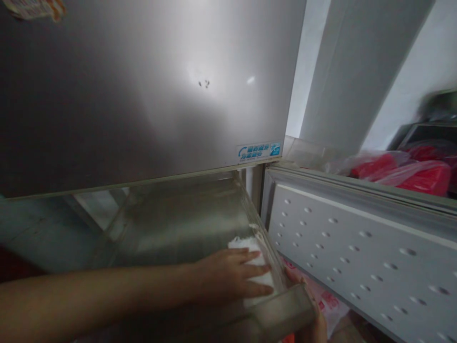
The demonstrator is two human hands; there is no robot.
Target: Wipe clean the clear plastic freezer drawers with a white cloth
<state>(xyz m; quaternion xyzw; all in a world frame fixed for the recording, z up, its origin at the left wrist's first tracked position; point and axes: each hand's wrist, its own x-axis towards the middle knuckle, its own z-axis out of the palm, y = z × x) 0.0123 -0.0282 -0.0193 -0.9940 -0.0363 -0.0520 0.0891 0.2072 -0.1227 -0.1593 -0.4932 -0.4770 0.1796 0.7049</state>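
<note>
One white cloth (245, 243) under the left hand (226, 276).

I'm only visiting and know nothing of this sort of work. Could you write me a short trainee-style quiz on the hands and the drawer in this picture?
1. True or false: the dotted white door stands open.
2. What lies under the left hand?
3. Where is the right hand?
(a) On a red bag
(b) At the near right corner of the drawer
(c) On top of the left hand

Key:
1. True.
2. A white wipe; whether it is cloth or paper cannot be told.
3. (b); it is partly hidden behind that corner.
</note>
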